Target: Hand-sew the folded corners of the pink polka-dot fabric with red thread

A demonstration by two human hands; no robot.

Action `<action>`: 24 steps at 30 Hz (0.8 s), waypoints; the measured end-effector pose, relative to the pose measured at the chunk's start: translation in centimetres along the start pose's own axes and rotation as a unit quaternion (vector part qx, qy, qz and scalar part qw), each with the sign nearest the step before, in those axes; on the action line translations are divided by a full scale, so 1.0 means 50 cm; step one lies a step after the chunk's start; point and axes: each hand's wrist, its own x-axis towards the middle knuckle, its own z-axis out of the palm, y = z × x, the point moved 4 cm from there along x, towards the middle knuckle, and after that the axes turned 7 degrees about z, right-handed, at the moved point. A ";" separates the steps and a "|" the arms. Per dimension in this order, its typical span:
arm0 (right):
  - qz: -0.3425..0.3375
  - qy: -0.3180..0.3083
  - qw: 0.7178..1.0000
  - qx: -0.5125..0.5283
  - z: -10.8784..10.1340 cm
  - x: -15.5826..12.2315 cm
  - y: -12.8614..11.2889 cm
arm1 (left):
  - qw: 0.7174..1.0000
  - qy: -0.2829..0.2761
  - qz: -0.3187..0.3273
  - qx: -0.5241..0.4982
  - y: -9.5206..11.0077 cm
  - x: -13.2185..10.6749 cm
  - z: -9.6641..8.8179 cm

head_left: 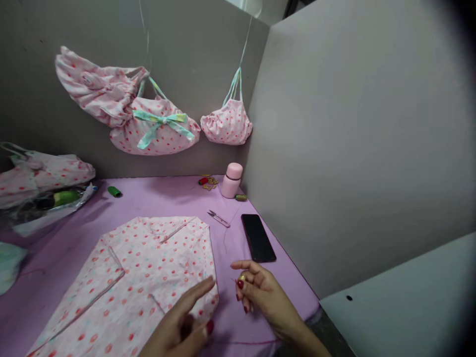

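Observation:
My right hand (256,292) is closed in a pinch, right of the fabric's edge. A thin tip that looks like a sewing needle juts left from between thumb and finger. A gold-coloured thimble or ring (242,278) shows at a fingertip. My left hand (186,320) hovers over the fabric's lower right part, index finger stretched out and thumb apart, holding nothing visible. Pink dotted fabric (148,267) lies spread with folded corners and seams. Beyond the hands are pink-handled thread snips (218,218) and a fine loose thread.
A black phone (258,238) lies near the table's right edge. Behind stand a pink flask (231,181) and thread spools (203,181). Dotted fabric bags (159,124) hang on the grey partition (334,124). At left, a plastic bag (55,208) sits beside a green spool (114,191).

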 end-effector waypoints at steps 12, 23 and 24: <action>0.191 -0.157 0.895 0.371 0.056 -0.036 0.003 | 0.998 0.002 0.034 -0.047 0.001 0.057 0.030; -0.063 0.027 0.997 0.043 0.011 -0.045 -0.094 | 0.996 -0.075 -0.008 -0.038 0.047 0.022 0.046; -0.080 0.041 0.995 0.052 0.006 -0.051 -0.111 | 0.996 -0.089 -0.005 -0.025 0.053 0.017 0.046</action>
